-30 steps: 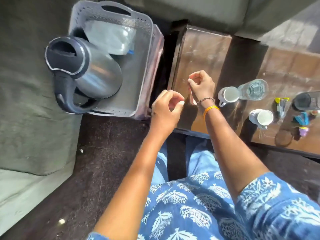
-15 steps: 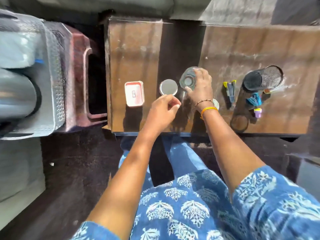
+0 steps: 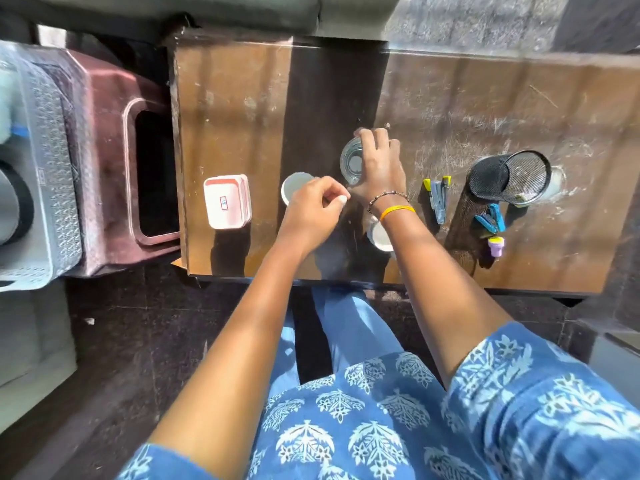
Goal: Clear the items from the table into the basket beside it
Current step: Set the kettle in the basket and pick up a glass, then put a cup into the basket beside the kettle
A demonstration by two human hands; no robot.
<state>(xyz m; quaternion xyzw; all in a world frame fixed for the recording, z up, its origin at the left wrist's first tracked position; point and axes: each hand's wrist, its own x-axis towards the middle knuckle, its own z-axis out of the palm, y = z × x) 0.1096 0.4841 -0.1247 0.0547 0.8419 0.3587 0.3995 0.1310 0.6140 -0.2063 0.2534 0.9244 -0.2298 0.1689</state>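
On the brown table (image 3: 242,98) stands a clear glass (image 3: 350,162), and my right hand (image 3: 379,168) is wrapped around its rim and side. My left hand (image 3: 311,213) is pinched on the handle of a white cup (image 3: 294,187) just left of the glass. A second white cup (image 3: 379,237) shows partly under my right wrist. A white and pink tub (image 3: 225,201) sits further left on the table. The grey basket (image 3: 52,168) is at the far left edge, holding a steel kettle (image 3: 12,202).
The basket rests on a maroon plastic stool (image 3: 110,150) beside the table's left end. To the right lie a stapler (image 3: 439,199), a tipped black mesh pen holder (image 3: 509,181), blue clips (image 3: 491,221) and a small purple-capped item (image 3: 496,243). Dark floor lies below the table's front edge.
The view swung from the basket to the table. My right hand reached the glass and closed round it; my left hand came to the white cup's handle.
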